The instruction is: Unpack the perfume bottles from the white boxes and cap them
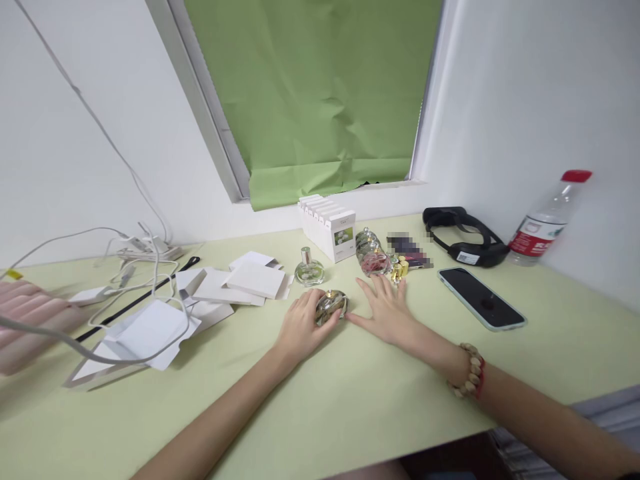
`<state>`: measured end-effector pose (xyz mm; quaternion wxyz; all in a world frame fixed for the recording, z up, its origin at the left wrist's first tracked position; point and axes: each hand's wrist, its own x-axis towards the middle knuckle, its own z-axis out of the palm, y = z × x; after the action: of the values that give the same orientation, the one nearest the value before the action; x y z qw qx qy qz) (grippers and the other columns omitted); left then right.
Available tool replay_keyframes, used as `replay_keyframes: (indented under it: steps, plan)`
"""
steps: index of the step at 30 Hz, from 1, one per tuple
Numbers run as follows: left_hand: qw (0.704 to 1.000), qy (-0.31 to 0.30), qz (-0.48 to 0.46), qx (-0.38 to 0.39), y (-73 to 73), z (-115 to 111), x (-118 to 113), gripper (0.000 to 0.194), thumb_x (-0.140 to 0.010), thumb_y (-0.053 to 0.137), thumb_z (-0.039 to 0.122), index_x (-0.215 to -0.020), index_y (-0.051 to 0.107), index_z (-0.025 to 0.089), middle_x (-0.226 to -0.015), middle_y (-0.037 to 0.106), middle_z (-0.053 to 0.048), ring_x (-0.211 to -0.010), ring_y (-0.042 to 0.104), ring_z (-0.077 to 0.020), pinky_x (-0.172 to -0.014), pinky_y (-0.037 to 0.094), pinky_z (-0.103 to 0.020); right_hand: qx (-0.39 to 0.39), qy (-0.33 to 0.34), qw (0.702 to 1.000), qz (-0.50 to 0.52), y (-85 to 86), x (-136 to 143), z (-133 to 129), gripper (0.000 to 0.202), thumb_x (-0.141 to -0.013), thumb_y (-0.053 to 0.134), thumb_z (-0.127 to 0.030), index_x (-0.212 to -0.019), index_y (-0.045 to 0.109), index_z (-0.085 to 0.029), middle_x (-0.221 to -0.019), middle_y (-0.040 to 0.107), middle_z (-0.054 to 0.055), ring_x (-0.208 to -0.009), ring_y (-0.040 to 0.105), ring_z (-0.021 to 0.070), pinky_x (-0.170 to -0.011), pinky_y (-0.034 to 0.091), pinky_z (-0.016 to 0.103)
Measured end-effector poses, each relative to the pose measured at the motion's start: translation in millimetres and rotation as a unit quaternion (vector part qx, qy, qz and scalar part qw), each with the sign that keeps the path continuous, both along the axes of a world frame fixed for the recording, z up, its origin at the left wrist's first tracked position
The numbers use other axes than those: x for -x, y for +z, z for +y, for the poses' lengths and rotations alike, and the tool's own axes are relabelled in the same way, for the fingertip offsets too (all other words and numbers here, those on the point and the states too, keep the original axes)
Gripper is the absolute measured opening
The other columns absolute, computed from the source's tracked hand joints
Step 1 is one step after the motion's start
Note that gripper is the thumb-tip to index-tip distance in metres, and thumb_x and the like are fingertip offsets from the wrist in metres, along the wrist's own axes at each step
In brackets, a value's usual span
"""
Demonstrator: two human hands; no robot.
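Note:
My left hand (306, 323) is wrapped round a small glass perfume bottle (331, 308) with a gold neck and no cap on it, low over the desk. Fingers spread, my right hand (387, 308) reaches toward a cluster of gold caps (399, 268); whether a fingertip touches them I cannot tell. Just behind these, a pink perfume bottle (375, 262) heads a row of similar glass bottles (367, 240). A capped perfume bottle (309, 272) with a silver top stands upright beyond my left hand.
White printed boxes (343, 237) stand in a row at the back. Flattened white cartons (255, 277) and cables (150, 267) lie to the left. On the right are a phone (481, 298), a black headset (465, 237) and a red-capped water bottle (543, 223).

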<state>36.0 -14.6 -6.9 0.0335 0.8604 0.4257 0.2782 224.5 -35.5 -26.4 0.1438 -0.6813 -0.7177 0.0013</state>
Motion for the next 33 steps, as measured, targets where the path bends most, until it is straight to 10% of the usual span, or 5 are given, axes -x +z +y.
replay_keyframes:
  steps: [12,25,33]
  plan:
    - [1.000,0.001,0.004,0.009,1.6,-0.2,-0.6,0.024,-0.084,0.043,0.043,-0.090,0.045,0.021,-0.088,0.058,-0.004,-0.084,0.056,-0.0203,-0.069,0.043,-0.031,-0.087,0.012,0.995,0.052,9.9,-5.3,3.4,0.054,-0.085,0.042,-0.038,-0.132,0.034,-0.014,-0.121,0.046,0.016,-0.114,0.040,0.0281,-0.090,0.038,0.040]
    - [0.998,-0.039,-0.024,0.034,2.3,0.1,0.8,0.021,-0.084,0.042,0.040,-0.093,0.044,0.021,-0.091,0.058,-0.004,-0.084,0.056,-0.0191,-0.071,0.043,-0.031,-0.071,0.141,0.945,0.285,9.1,-7.1,14.9,0.046,-0.071,0.059,-0.019,-0.115,0.048,-0.021,-0.108,0.053,0.006,-0.095,0.054,0.0153,-0.070,0.048,0.025]
    - [0.994,-0.102,-0.005,0.045,5.8,-3.3,2.4,0.022,-0.087,0.038,0.038,-0.099,0.044,0.021,-0.090,0.057,-0.005,-0.083,0.055,-0.0178,-0.074,0.043,-0.031,-0.094,0.011,0.988,0.123,8.8,-17.5,15.1,0.037,-0.075,0.057,-0.026,-0.111,0.056,-0.022,-0.108,0.054,0.005,-0.080,0.057,0.0166,-0.068,0.044,0.029]
